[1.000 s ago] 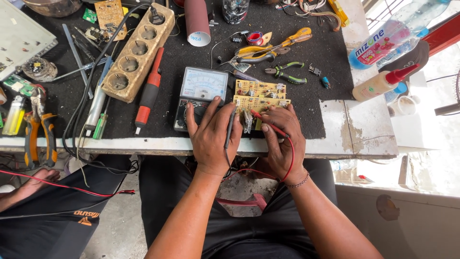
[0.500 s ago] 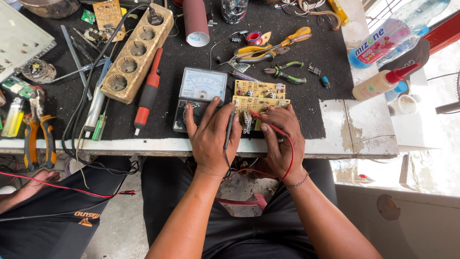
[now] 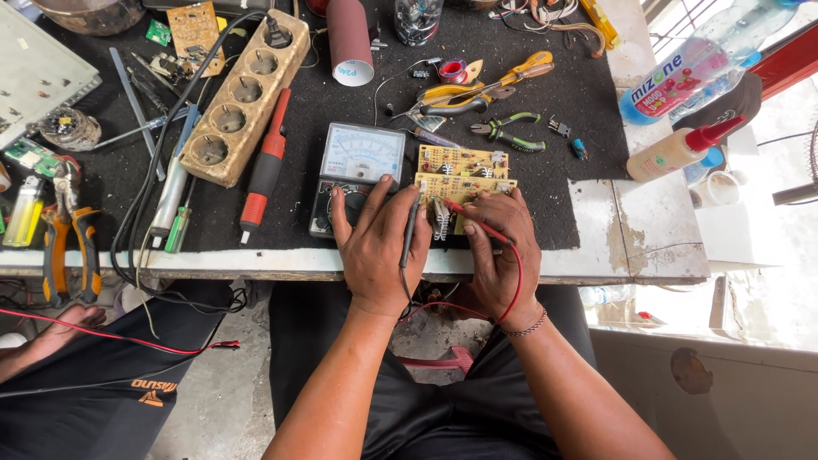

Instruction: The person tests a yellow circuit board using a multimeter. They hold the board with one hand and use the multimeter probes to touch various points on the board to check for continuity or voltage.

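My left hand (image 3: 379, 247) grips a black test probe (image 3: 411, 228), its tip touching a yellow circuit board (image 3: 461, 189) near the bench's front edge. Its thumb lies on the dial of an analog multimeter (image 3: 358, 175) just to the left. My right hand (image 3: 498, 247) pinches a red test probe (image 3: 477, 221) against the same board, and the red lead loops down past my wrist. A second yellow circuit board (image 3: 463, 159) lies directly behind the first one.
On the black mat lie a wooden power strip (image 3: 243, 102), a red-handled screwdriver (image 3: 264, 170), several pliers (image 3: 503, 132), a maroon cardboard tube (image 3: 351, 38) and orange-handled pliers (image 3: 68, 247). A glue bottle (image 3: 677, 149) and a plastic drink bottle (image 3: 690, 72) stand right. Another person's arm (image 3: 47, 341) is at lower left.
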